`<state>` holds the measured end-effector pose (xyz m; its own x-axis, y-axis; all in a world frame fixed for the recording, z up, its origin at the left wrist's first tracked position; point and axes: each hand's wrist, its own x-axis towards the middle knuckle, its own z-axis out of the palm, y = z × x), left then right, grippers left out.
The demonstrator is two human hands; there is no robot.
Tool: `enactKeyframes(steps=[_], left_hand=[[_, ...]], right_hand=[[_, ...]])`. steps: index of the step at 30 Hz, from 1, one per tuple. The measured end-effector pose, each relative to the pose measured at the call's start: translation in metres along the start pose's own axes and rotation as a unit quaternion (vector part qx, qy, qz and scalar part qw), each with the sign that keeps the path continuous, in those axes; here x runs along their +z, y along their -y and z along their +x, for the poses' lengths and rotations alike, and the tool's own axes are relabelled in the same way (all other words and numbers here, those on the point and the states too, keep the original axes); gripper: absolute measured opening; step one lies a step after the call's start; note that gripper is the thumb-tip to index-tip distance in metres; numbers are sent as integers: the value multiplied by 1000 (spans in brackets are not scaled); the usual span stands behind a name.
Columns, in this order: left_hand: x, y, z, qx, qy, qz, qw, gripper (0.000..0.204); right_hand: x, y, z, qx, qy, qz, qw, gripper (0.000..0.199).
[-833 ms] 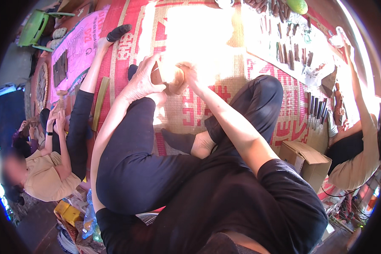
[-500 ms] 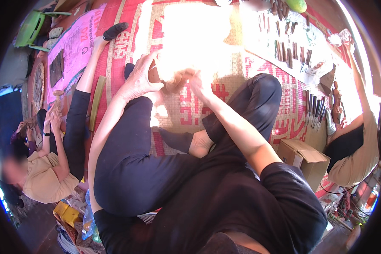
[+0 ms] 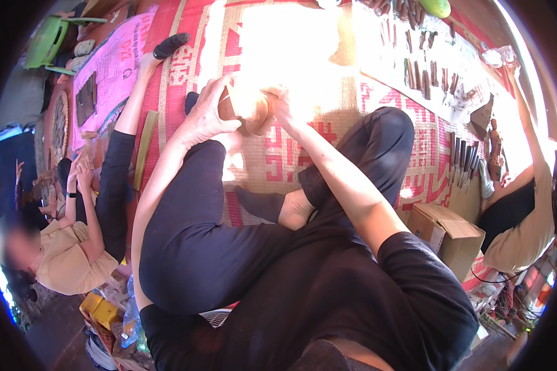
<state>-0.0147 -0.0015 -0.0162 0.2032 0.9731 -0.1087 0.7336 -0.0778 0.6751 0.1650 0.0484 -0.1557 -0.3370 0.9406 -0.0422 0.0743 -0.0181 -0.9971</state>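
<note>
My left hand (image 3: 205, 117) reaches forward over my left knee, with its thumb and fingers curled round a brown, smooth, wood-like piece (image 3: 227, 109). A rounded tan part (image 3: 257, 122) shows between my hands; whether it belongs to the same piece I cannot tell. My right hand (image 3: 279, 106) is closed at the right side of that part, its fingers bent toward my left hand. Strong sunlight washes out the fingertips, so what the right fingers grip cannot be made out.
I sit on a red and tan patterned mat (image 3: 328, 130). At right lie dark-handled tools (image 3: 461, 157), a cardboard box (image 3: 445, 232) and a white sheet (image 3: 390, 55) with several carving tools. People sit on both sides; a green stool (image 3: 46, 40) stands far left.
My right hand has shifted slightly up and left, and its fingers are drawn in closer to the tan part. My left hand keeps its hold in nearly the same place.
</note>
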Motion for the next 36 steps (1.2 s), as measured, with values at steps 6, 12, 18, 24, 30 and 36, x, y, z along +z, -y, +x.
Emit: enactKeyframes(steps=[6,12,18,24,30,36], left_hand=[[-2,-5,-1,19,-7,-3,1000,93],[-6,-14,-2,-22,25,-19,999,92],[-2,-5,-1,11,-3,-3,1000,92],[0,-5,-6,10,-13,3,1000,92],[-1,-4,0,30,-9,-1,1000,92],[-1,-4,1,21,-11,-3,1000,92]], right_hand=[[4,13,-29,18,38,159,986,19],[-11,35,-16,38,7,56,998,20],[8,23,-19,22,26,79,996,20],[-10,28,-29,129,25,49,990,21],[1,-5,-2,-11,2,-41,999,21],[-21,13,-25,29,121,218,968,27]])
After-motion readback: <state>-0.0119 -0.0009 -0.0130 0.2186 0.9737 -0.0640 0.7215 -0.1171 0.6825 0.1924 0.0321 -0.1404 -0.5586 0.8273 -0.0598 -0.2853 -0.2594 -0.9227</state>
